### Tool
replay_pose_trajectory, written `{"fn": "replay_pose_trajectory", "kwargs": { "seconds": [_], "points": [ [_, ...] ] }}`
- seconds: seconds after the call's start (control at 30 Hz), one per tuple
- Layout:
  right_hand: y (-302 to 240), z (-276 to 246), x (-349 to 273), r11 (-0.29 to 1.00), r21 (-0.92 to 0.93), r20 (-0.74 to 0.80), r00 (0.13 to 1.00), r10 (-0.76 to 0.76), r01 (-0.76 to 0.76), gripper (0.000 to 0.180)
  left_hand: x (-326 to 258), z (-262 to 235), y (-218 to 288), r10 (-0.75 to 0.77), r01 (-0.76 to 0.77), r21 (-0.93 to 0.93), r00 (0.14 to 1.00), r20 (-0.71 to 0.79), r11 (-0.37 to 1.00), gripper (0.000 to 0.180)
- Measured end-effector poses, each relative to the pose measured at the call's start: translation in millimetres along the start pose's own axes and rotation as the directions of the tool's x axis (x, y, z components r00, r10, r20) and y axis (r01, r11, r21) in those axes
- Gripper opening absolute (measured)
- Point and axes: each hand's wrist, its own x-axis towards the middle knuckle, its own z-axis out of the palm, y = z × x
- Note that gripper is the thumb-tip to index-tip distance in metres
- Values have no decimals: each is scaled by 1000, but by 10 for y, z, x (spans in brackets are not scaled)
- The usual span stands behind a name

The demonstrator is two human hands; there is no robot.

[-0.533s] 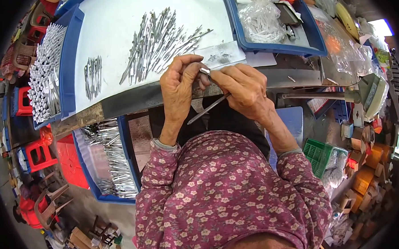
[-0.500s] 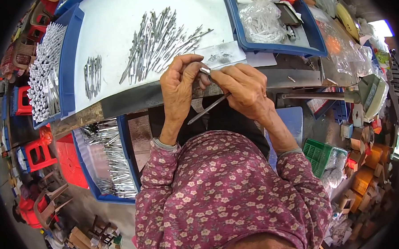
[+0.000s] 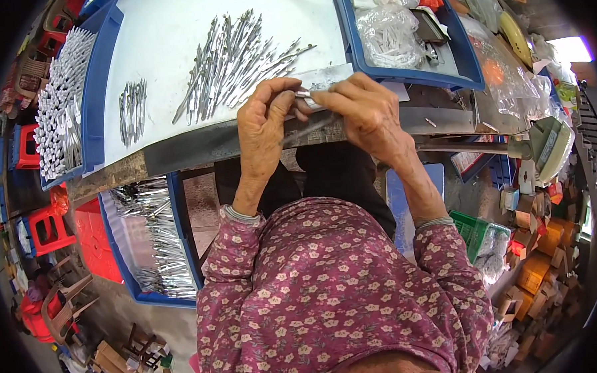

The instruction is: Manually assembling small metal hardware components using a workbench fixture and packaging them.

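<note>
We see the left hand (image 3: 264, 124) and the right hand (image 3: 367, 113) meeting at the near edge of the white bench (image 3: 172, 32), both closed on one small metal piece (image 3: 304, 95). The left fingers (image 3: 283, 100) pinch it narrow from the 9 o'clock side, and the right fingers (image 3: 326, 98) pinch it from the 3 o'clock side. A long thin metal rod (image 3: 307, 128) lies slanted just below the hands; we cannot tell which hand holds it.

We think some things could go wrong from here. The small metal piece is held only by the fingertips and right over the bench edge, so a slip would drop it toward the lap or the floor, at 6 o'clock. The rod seems loosely carried and could slide out in the same way. The pile of metal pins (image 3: 230, 59) lies near, at 11 o'clock from the hands, and a fast movement of the left wrist could scatter it. The clear plastic sheet (image 3: 327, 78) under the right fingers could also be pulled along.

Against the frame half a second earlier, the rod sits flatter and more tucked under the hands, where before it hung out toward 7 o'clock. The right fingers have closed nearer to the left thumb. The piles have not moved.
</note>
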Motion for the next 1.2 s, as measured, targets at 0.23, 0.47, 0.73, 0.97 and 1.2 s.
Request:
{"fn": "replay_pose_trajectory", "kwargs": {
  "seconds": [0.23,0.47,0.73,0.97,1.2],
  "points": [
    [206,131,0,1000,-26,55,998,-5,6,39,20,-34,-48,406,-348,701,909,92,623,24],
    [251,178,5,1000,9,98,995,22,-23,34,25,-64,-196,445,-386,811,878,177,439,21],
    [42,117,302,529,728,104,834,541,-435,17,23,-63,-259,461,-354,835,877,139,421,10],
    [-12,247,258,763,570,58,941,332,-305,20,40,-65,-247,476,-370,816,869,135,444,8],
    [-207,-114,403,919,346,-206,941,268,-186,17,35,-106,-248,477,-373,817,868,139,441,7]
  ]
}}
